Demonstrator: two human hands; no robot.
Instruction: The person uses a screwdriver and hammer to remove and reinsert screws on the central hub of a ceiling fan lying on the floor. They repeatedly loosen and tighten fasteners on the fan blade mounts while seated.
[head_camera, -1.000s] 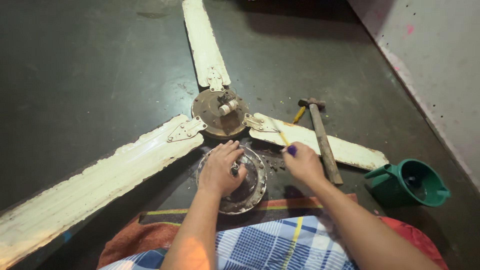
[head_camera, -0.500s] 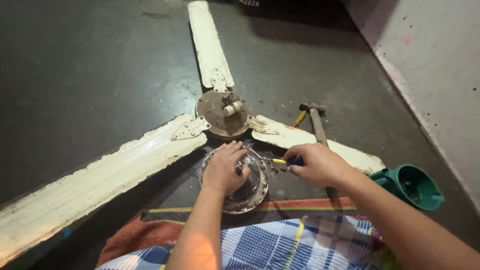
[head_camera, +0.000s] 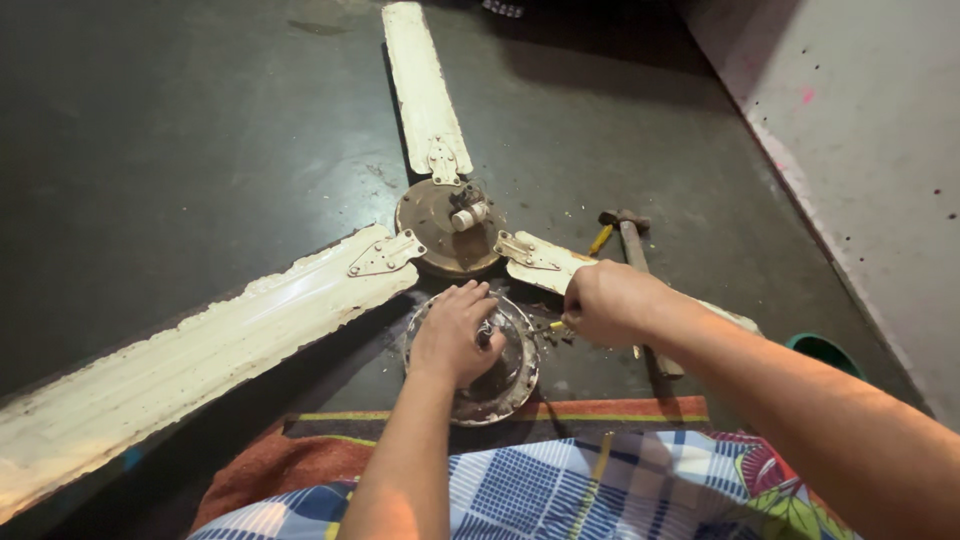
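Head view: left hand (head_camera: 455, 335) on round metal cover (head_camera: 515, 385), apparently.

round metal fan cover (head_camera: 505, 385), dirty, on floor

Right hand (head_camera: 608, 303) hides most of the yellow tool (head_camera: 556, 325).

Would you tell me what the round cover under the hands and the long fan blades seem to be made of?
The round cover looks like bare metal: grey, shiny at the rim, grimy inside. The fan blades look like cream-painted sheet metal; paint is chipped and stained along the edges, though the base material is uncertain.
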